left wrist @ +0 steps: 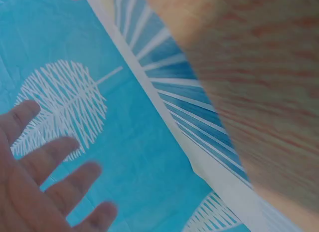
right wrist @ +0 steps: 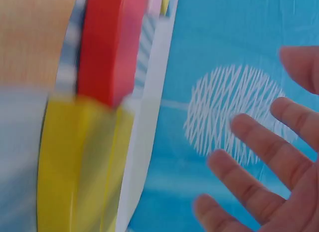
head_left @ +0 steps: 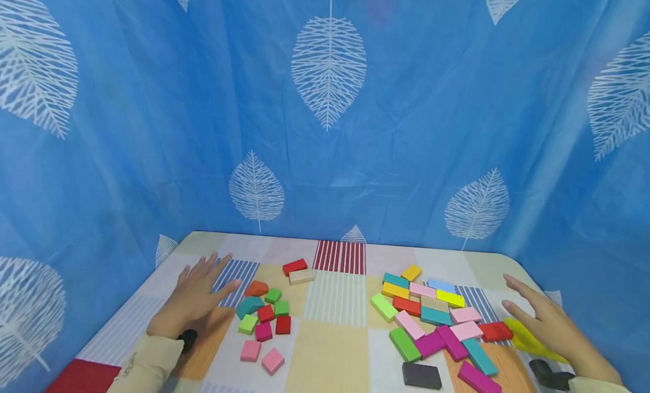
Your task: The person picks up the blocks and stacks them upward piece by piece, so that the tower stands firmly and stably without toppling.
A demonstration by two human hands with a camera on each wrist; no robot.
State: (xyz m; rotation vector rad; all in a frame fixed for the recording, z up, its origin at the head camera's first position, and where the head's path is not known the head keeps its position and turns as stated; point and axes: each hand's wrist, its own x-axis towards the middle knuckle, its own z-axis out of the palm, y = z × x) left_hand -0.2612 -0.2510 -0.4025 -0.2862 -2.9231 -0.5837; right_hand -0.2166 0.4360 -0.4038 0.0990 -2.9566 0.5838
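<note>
My left hand (head_left: 195,297) hovers above the left side of the table, fingers spread and holding nothing. Just right of it lie small blocks, among them a teal one (head_left: 249,307), an orange one (head_left: 256,288) and a pink cube (head_left: 250,350). Over the right edge of the table my right hand (head_left: 550,322) is held with its fingers extended and apart, also holding nothing. Nearest to it are a yellow block (head_left: 530,339), partly hidden behind the hand, and a red block (head_left: 496,331). In the right wrist view the same red block (right wrist: 107,47) touches the yellow block (right wrist: 65,167).
A larger group of long blocks lies right of the middle, with a black block (head_left: 422,376) at its front. A red block (head_left: 294,266) and a beige block (head_left: 302,276) lie farther back. A patchwork cloth (head_left: 330,353) covers the table; blue leaf-patterned curtains (head_left: 406,128) surround it.
</note>
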